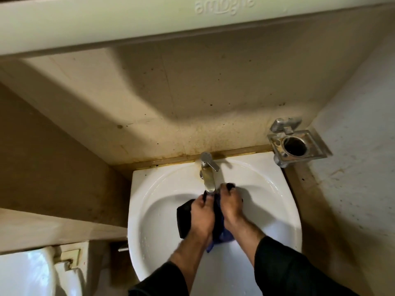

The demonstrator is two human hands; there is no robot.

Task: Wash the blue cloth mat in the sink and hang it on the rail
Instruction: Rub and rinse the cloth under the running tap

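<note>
The blue cloth mat (220,231), dark and bunched, sits in the white sink (162,201) just under the spout of the chrome tap (208,174). My left hand (202,214) grips its left part and my right hand (230,205) grips its right part, the two hands side by side. A darker fold sticks out to the left of my left hand and a blue corner hangs down between my wrists. Much of the mat is hidden under my hands. No rail is in view.
A metal holder with a round opening (296,144) is fixed on the wall at the sink's back right. A white toilet cistern (27,272) stands at the lower left. A white cabinet (128,18) overhangs the sink. Stained tiled walls close in on both sides.
</note>
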